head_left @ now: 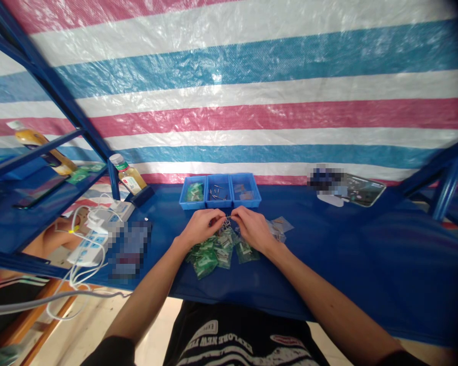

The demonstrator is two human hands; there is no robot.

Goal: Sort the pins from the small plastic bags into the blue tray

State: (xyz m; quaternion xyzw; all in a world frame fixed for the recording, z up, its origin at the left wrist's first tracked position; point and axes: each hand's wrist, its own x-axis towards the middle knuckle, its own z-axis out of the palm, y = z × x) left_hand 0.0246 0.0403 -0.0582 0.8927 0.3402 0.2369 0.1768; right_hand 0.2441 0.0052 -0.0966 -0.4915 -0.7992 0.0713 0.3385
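My left hand (198, 227) and my right hand (252, 229) meet above the blue tabletop, their fingertips pinching a small metal part (226, 220), perhaps a pin or connector. Its exact shape is too small to tell. Just below my hands lies a loose pile of small green packets in clear bags (217, 251). Behind my fingertips stands a blue three-compartment tray (219, 190). Its left compartment holds a green packet, the middle has loose metal pins, and the right has small brownish pieces.
Clear plastic bags (278, 227) lie beside my right hand. On the left are a white power strip (95, 239) with cables and a juice bottle (130, 175). Blurred objects (130, 249) lie nearby. A striped tarp (229, 101) hangs behind the blue shelf frame (446, 188).
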